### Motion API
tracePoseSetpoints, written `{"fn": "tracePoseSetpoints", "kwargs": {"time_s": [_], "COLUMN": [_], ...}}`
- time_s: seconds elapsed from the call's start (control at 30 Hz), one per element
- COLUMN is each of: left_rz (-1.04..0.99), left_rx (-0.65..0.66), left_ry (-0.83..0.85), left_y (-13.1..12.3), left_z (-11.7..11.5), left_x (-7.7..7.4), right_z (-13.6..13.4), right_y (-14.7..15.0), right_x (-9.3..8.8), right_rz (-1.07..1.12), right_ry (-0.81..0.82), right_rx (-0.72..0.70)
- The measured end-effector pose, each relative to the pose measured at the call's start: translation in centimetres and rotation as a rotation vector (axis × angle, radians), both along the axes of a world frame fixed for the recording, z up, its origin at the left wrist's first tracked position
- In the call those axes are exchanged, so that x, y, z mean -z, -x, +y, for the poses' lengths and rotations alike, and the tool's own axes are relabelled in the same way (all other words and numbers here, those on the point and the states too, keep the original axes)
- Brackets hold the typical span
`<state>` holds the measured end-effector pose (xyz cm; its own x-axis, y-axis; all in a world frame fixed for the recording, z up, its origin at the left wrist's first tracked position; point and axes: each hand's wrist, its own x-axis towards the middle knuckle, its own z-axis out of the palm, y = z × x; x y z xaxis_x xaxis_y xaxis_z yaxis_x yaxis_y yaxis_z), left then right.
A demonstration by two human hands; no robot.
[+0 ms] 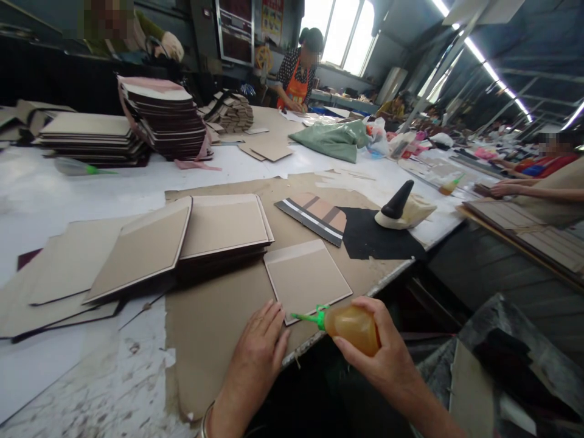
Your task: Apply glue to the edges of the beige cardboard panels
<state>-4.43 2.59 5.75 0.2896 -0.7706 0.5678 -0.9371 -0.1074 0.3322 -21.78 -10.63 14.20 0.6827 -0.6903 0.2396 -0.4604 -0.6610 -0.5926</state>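
My right hand (pixel 381 350) is closed around a soft bottle of amber liquid, a glue bottle (pixel 349 325) with a green nozzle. The bottle lies tilted sideways, its tip over the near left corner of a beige panel (pixel 308 274) with a dark edge. Flat beside that corner rests my left hand (pixel 260 340), fingers stretched out, fingertips at the panel's left edge. Beneath lies a brown sheet (pixel 210 359) on the table. Whether liquid is leaving the nozzle I cannot tell.
A stack of beige panels (pixel 223 228) stands left of centre, with loose panels (pixel 77 255) further left. Beyond the single panel are a striped piece (pixel 314 216), black material (pixel 378 237) and a black-handled tool (pixel 401 204). Another person (pixel 296 73) works across the table.
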Motion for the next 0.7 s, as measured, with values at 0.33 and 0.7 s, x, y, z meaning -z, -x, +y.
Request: {"fn": "tracePoseSetpoints", "kwargs": {"time_s": [0.33,0.7], "left_rz": [-0.039,-0.100], "left_rx": [-0.005,-0.011], "left_ry": [0.020,0.093], "left_y": [-0.04,-0.27], "left_z": [-0.13,-0.34], "left_x": [0.28,0.29], "right_z": [-0.10,-0.09], "right_y": [-0.39,-0.87], "right_x": [0.06,-0.56], "right_rz": [0.000,0.006], "right_ry": [0.025,0.035], "right_rx": [-0.032,-0.035]}}
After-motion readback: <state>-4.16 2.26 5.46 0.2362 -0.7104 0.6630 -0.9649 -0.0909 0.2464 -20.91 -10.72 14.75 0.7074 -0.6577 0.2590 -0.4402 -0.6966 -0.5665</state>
